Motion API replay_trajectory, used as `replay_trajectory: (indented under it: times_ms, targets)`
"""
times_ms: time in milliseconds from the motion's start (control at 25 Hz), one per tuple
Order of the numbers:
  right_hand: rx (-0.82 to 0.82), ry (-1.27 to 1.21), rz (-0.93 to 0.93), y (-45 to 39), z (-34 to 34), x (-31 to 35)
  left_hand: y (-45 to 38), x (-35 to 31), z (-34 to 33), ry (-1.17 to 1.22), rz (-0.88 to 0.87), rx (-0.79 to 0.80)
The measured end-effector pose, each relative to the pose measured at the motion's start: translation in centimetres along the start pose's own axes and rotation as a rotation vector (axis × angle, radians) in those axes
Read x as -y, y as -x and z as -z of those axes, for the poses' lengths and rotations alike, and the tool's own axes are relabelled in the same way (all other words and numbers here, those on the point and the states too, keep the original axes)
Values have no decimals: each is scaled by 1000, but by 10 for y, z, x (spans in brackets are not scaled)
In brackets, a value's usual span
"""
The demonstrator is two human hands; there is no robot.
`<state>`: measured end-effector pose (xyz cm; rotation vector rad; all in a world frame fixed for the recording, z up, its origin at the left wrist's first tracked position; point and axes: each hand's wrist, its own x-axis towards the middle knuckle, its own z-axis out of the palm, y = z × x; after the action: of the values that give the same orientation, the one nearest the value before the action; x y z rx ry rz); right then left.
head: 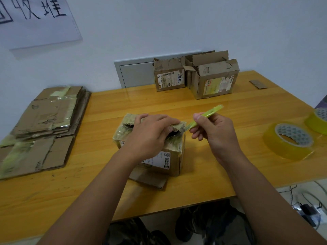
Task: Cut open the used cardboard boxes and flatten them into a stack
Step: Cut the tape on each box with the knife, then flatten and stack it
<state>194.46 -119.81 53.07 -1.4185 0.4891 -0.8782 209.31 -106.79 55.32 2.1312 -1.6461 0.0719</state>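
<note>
A small taped cardboard box [169,156] stands in the middle of the wooden table [212,106]. My left hand [150,133] lies over its top and grips the torn flaps. My right hand [214,131] holds a yellow-green utility knife [208,114], its tip at the box's top right corner by the tape. At the far left of the table lies a stack of flattened cardboard [40,128]. Two opened boxes stand at the back: a small one [169,76] and a larger one [215,80].
Two rolls of clear yellowish tape sit at the right, a big one [288,140] and another [317,122] at the edge. A small cardboard scrap [258,84] lies at the back right. Cables and a power strip [307,209] are on the floor, right.
</note>
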Motion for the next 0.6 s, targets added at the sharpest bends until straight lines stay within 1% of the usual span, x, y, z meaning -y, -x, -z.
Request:
replay_trajectory:
  times_ms: [120, 320, 440, 480, 600]
  targets:
    - [-66, -2, -12, -5, 0, 0, 0, 0, 0, 9, 6, 0]
    - [39, 3, -44, -9, -3, -3, 1, -1, -1, 6, 50, -15]
    - [-58, -2, -43, -19, 0, -4, 0, -2, -1, 6, 75, -29]
    - [-66, -6, -45, -21, 0, -4, 0, -2, -1, 6, 82, -36]
    - [0, 29, -48, -25, -3, -10, 0, -2, -2, 8, 88, -64]
